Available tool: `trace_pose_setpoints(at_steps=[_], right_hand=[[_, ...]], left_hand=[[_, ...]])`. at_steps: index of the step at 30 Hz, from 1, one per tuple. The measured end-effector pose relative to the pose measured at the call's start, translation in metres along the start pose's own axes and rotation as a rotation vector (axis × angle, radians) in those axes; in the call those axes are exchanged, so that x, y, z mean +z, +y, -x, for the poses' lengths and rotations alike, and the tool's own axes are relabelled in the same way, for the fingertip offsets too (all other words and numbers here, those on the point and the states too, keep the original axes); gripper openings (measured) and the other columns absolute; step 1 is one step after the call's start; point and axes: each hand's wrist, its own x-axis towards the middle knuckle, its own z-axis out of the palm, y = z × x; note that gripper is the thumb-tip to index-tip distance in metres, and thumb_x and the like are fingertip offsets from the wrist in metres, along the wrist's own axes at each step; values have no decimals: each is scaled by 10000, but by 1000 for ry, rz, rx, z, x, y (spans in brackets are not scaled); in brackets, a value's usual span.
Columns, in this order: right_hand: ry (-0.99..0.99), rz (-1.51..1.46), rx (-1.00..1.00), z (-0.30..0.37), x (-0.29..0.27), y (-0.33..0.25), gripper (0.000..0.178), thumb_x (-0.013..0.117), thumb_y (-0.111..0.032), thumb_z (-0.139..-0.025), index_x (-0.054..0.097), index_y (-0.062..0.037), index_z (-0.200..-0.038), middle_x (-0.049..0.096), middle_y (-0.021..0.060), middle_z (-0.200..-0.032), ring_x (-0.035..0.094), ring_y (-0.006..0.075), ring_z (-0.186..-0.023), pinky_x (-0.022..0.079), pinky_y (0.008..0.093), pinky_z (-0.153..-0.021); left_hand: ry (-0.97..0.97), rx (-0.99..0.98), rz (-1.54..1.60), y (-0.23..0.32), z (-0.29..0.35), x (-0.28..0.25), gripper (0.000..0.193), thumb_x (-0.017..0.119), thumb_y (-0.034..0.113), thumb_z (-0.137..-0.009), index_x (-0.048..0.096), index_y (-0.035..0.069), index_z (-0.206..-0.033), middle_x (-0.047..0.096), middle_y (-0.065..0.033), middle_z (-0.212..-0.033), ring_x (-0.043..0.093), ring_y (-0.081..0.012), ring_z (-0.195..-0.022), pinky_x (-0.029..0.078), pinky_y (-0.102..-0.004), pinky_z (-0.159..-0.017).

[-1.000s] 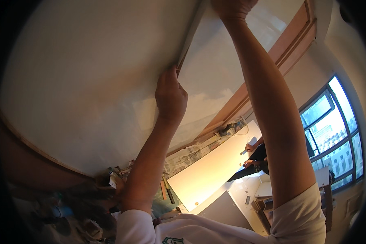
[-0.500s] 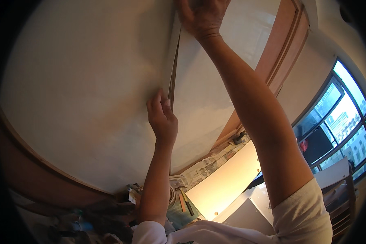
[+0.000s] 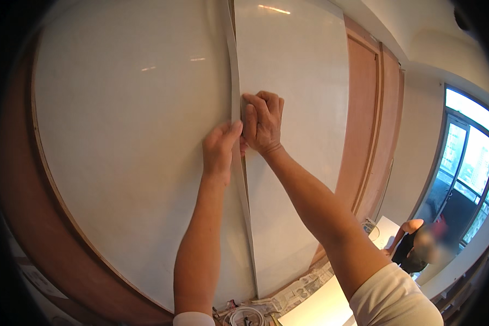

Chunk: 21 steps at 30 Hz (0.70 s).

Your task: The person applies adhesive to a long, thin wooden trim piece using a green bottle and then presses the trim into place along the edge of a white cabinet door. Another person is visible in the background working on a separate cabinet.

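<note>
Two tall white panels stand upright on the wall, the left panel (image 3: 130, 141) and the right panel (image 3: 299, 103), with a narrow dark gap between them. The left panel's free edge bows outward. My left hand (image 3: 220, 151) pinches that edge, thumb on the front and fingertips showing behind it, in the gap. Close beside it my right hand (image 3: 265, 122) is curled closed at the gap, its knuckles over the right panel. Whether something lies inside its fingers is hidden.
Reddish-brown wooden frames (image 3: 361, 103) flank the panels. Below lie a coiled white cable (image 3: 247, 316), spread newspaper (image 3: 304, 283) and a lit pale board (image 3: 320, 304). A person in a dark top (image 3: 406, 252) bends at the lower right, near a window (image 3: 462, 157).
My right hand has come down from the top of the panels to beside my left. The left hand now grips the panel edge. The view has shifted, and a person shows at right.
</note>
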Motion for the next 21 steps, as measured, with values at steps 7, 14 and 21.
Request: trace_pose_setpoints(at_steps=[7, 14, 21], right_hand=[[-18, -10, 53, 4, -3, -4, 213, 569, -86, -906, 658, -52, -1096, 557, 130, -1030, 489, 317, -927, 428, 407, -840], [10, -35, 37, 0, 8, -1, 189, 584, -92, -894, 660, -56, -1064, 565, 136, -1019, 498, 319, -923, 437, 412, -830], [29, 69, -115, 11, 11, 52, 146, 617, -135, -875, 669, -85, -1002, 627, 85, -911, 570, 291, -968, 411, 437, -882]], left_hand=[[65, 193, 97, 96, -100, 28, 255, 733, 318, -893, 667, 90, -985, 611, 14, -787, 554, -101, -671, 456, -282, -600], [268, 351, -136, 168, -126, 11, 296, 756, 362, -883, 681, 84, -949, 476, 51, -636, 402, -63, -484, 311, -236, -426], [244, 330, -105, 188, -99, -93, 341, 527, 316, -1031, 628, 27, -1182, 397, 84, -554, 312, -51, -410, 242, -218, -382]])
